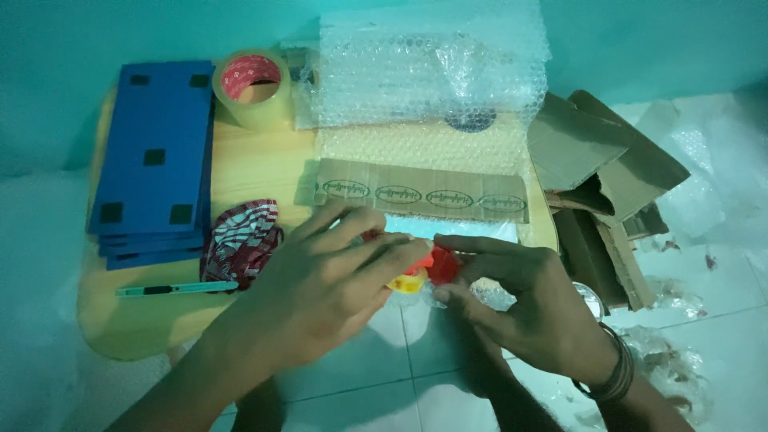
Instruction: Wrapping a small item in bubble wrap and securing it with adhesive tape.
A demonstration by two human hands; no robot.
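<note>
My left hand [332, 276] and my right hand [520, 300] meet over the near edge of a low wooden table [264, 168]. Together they hold a small red and yellow object [424, 270], partly wrapped in clear bubble wrap and mostly hidden by my fingers. My left fingers curl over its top. The thumb and fingers of my right hand pinch its right side. A bracelet sits on my right wrist.
A stack of blue flat sheets [156, 156] lies at the table's left, a roll of packing tape [252, 88] behind it. A red-and-white cloth [240, 236] and a teal utility knife [172, 288] lie near me. Bubble wrap [428, 72] and a cardboard strip [420, 192] sit centre; cardboard boxes [596, 184] stand right.
</note>
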